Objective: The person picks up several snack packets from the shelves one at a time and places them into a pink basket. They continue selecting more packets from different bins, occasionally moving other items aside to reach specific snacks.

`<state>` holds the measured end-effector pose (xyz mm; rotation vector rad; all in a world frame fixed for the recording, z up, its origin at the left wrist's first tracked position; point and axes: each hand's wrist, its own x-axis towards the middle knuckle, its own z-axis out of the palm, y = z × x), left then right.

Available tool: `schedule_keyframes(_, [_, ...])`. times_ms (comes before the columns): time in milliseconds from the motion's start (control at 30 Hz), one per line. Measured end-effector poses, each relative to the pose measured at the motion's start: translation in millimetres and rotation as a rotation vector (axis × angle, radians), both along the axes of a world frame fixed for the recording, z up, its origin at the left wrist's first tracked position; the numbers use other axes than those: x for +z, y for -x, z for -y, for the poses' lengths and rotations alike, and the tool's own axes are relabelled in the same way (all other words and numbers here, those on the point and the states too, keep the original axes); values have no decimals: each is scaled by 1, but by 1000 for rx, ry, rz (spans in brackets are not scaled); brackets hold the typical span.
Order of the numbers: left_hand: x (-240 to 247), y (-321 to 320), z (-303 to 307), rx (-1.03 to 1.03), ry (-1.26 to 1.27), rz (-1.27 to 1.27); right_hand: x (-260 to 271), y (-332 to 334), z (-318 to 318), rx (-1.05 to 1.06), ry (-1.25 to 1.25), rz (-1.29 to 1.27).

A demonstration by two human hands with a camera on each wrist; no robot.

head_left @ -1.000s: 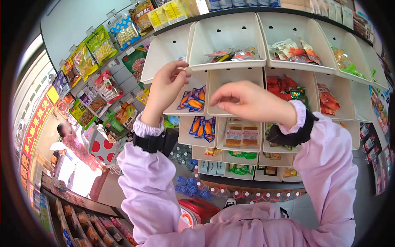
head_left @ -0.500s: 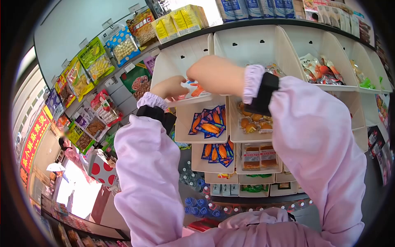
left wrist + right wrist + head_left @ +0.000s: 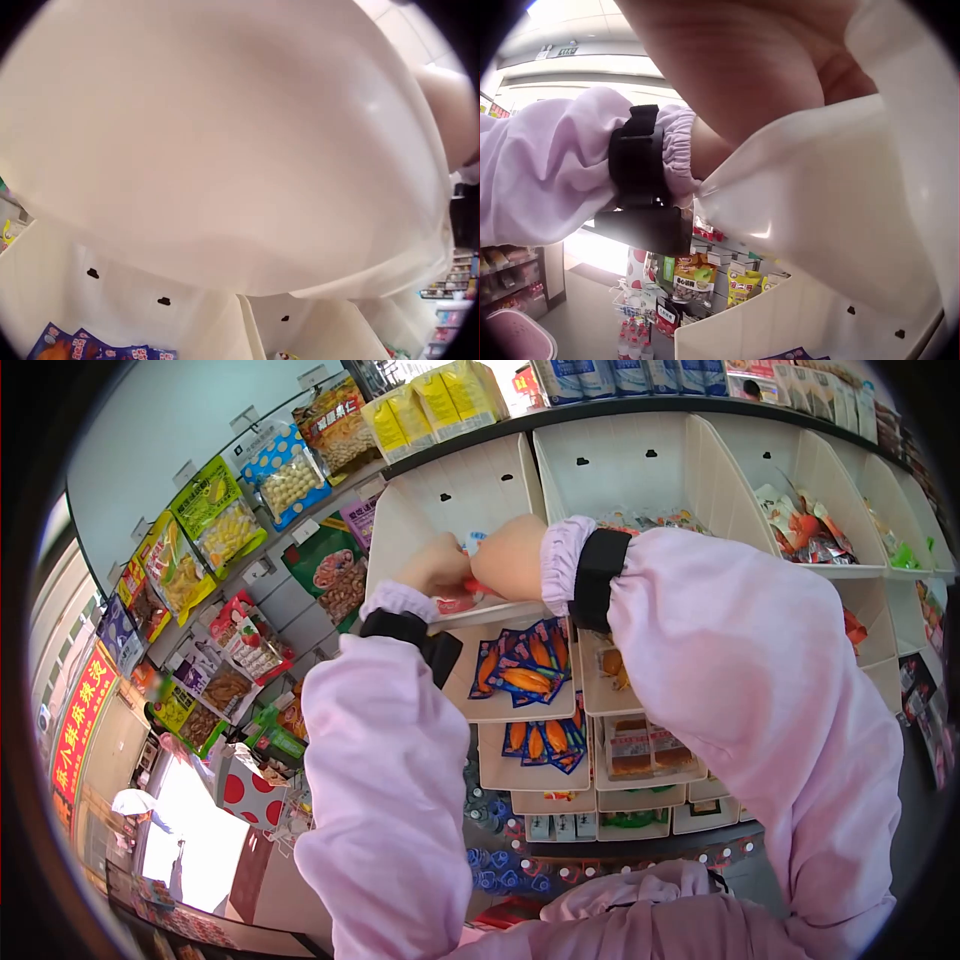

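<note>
Both hands reach into the upper left white bin [image 3: 460, 475]. My left hand [image 3: 435, 565] is at its left side, over small red-and-white packets [image 3: 458, 602] lying in the bottom. Close beside it, my right hand [image 3: 508, 560] overlaps the bin's right part, its back toward the head camera. The fingers of both are mostly hidden, so I cannot tell what they hold. In the right wrist view, the right hand [image 3: 742, 67] arches over the bin's rim [image 3: 802, 120]. The left wrist view is filled by the bin's pale outer surface [image 3: 225, 150].
Below are bins with blue-wrapped orange snacks [image 3: 525, 678] and packaged brown cakes [image 3: 640, 748]. To the right stands a bin of red-and-white packets [image 3: 800, 525]. Hanging snack bags [image 3: 215, 520] line the left wall. Yellow packs [image 3: 435, 405] stand on the top ledge.
Both hands were raised in front of the bins a second ago; they moved into the upper left bin and came together there. The head view has shifted.
</note>
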<state>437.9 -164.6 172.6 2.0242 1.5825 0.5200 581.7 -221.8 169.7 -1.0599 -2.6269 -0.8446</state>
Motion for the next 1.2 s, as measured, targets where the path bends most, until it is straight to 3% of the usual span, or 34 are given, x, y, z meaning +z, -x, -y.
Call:
schedule_keyframes(67, [8, 13, -10, 12, 89, 354, 11, -3, 15, 26, 8, -30])
schedule_keyframes(200, [26, 33, 0, -60, 88, 615, 18, -8, 20, 120, -68, -158])
schedule_keyframes(300, [37, 42, 33, -77, -64, 814, 23, -15, 23, 149, -233, -280])
schedule_keyframes(400, [37, 53, 65, -106, -211, 927, 32, -19, 47, 78, -117, -354])
schedule_keyframes(433, [33, 52, 79, -122, -270, 974, 26, -18, 46, 165, -159, -544])
schedule_keyframes(533, [12, 44, 115, -120, -423, 1096, 29, -22, 53, 100, 256, -614])
schedule_keyframes(633, [-16, 31, 149, -131, -506, 1166, 17, -26, 68, 271, 845, -962])
schedule_keyframes(667, [-28, 24, 157, -121, -554, 1193, 8, -28, 70, 350, 882, -977])
schedule_keyframes(733, [-54, 11, 178, -66, -523, 1228, -14, -33, 75, 505, 963, -1001])
schedule_keyframes(767, [-69, 2, 188, -65, -516, 1236, -24, -38, 83, 479, 977, -978])
schedule_keyframes(867, [-129, -9, 218, -79, -303, 1393, -86, -45, 104, 649, 1083, -1105])
schedule_keyframes(967, [-192, -20, 256, 31, -118, 1460, -145, -58, 145, 613, 1375, -1226])
schedule_keyframes(1200, [-332, -54, 355, 337, 438, 1515, -327, -97, 211, 146, 1846, -1202])
